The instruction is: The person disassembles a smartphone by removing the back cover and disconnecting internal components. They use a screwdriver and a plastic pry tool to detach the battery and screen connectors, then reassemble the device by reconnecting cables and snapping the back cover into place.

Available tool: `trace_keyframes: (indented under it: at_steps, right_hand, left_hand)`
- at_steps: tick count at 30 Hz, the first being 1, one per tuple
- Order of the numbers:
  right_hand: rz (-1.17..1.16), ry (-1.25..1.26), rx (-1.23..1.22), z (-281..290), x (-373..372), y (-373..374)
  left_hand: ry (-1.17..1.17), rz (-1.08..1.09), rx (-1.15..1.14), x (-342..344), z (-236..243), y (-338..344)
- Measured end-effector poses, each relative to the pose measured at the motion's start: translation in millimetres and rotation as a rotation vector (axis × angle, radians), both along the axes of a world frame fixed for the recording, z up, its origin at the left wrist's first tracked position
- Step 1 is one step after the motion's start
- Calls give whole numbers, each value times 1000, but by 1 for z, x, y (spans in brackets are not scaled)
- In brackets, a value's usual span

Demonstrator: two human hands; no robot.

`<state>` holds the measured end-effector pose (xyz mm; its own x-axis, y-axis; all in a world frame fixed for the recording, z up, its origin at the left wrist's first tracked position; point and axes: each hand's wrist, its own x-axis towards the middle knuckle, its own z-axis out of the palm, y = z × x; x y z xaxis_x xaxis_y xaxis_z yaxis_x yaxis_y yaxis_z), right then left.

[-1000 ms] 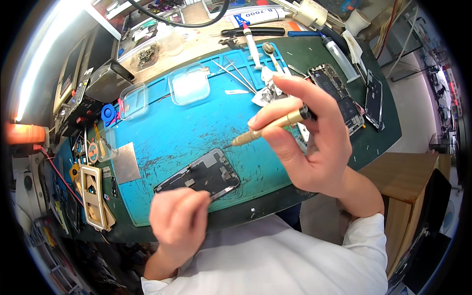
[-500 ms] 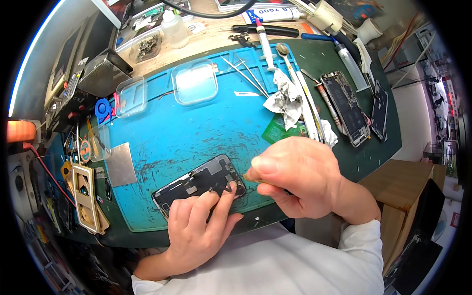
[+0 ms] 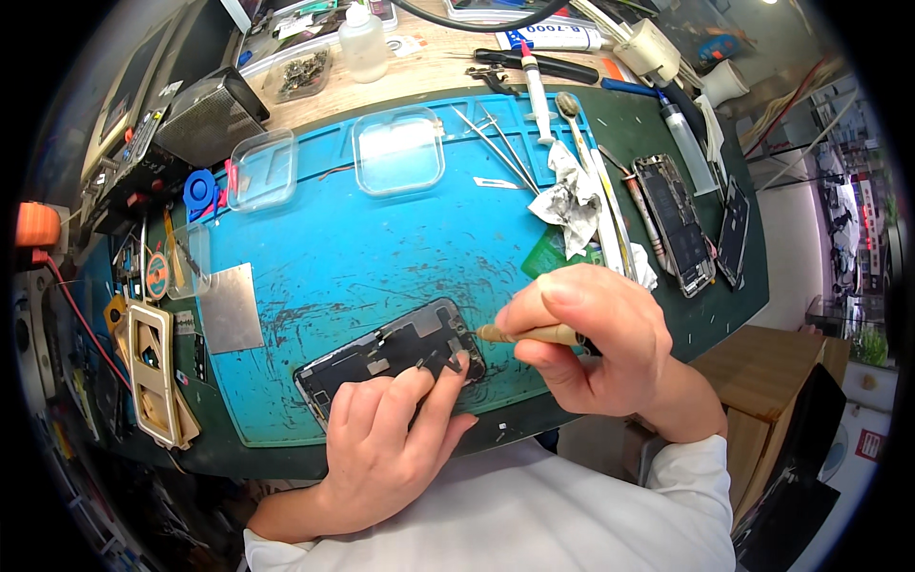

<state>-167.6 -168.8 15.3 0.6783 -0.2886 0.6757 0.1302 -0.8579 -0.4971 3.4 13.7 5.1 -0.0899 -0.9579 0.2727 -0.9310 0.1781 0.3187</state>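
Head view: toward near edge of blue work mat [image 3: 353,248], dark phone display panel [image 3: 395,349], flat beneath spread, ungripping fingers of left hand [image 3: 391,439], presumably for steadiness; over mat's near-right corner, pinched in right hand [image 3: 610,334], brass-coloured pen-shaped tool [image 3: 555,335] (perhaps a screwdriver), tip toward panel.

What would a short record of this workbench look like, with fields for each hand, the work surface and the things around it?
Left hand: fingertips laid on a dark phone part
Right hand: holding a gold-coloured pen-like tool, its tip by the part's right end; contact unclear
Work surface: blue mat with dark scuffs
Mat's left: flat grey plate
Mat's far side: clear square box, white syringe
Right side: crumpled paper, opened phone
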Motion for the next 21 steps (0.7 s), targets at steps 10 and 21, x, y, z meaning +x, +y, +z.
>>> trace_keyframes:
  at_steps: [10, 21]
  right_hand:
    - [-16, -137, 158, -1, -14, 6]
    - [119, 118, 104, 14, -21, 11]
  left_hand:
    - [109, 56, -120, -4, -2, -9]
    - [110, 66, -144, -3, -3, -9]
